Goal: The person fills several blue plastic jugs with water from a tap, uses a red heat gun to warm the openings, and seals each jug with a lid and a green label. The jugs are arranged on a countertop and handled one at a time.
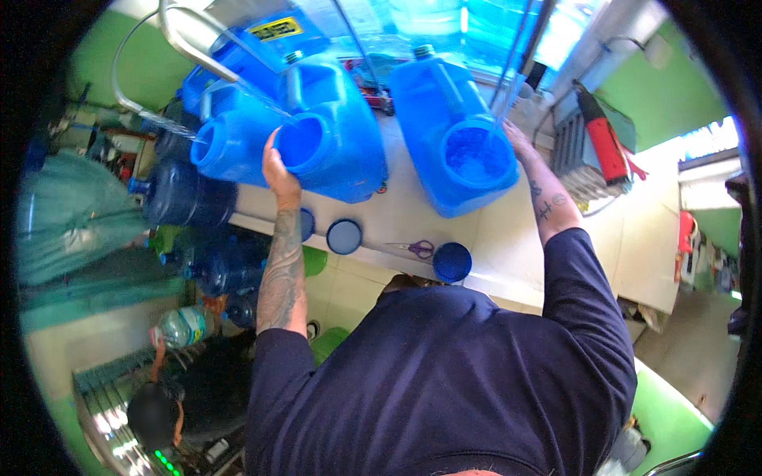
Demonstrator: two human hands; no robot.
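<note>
My left hand (280,169) grips the mouth of the middle blue plastic water jug (351,143) at its left side. A metal spout (199,56) pours water into that opening. My right hand (517,141) lies against the right side of the right blue jug (422,128), its fingers partly hidden. Churning water shows inside this jug, under a stream at the mouth's right edge. Farther left, another blue jug (244,128) takes water from a second, thinner spout (122,98). All three mouths are uncapped and face me.
Along the counter's (494,238) near edge lie round blue caps (344,236) and purple-handled scissors (421,249). Large water bottles (190,193) stack at left. A person (208,387) at lower left has a hand at a clear bottle (181,326). A red-and-black tool (604,143) rests right.
</note>
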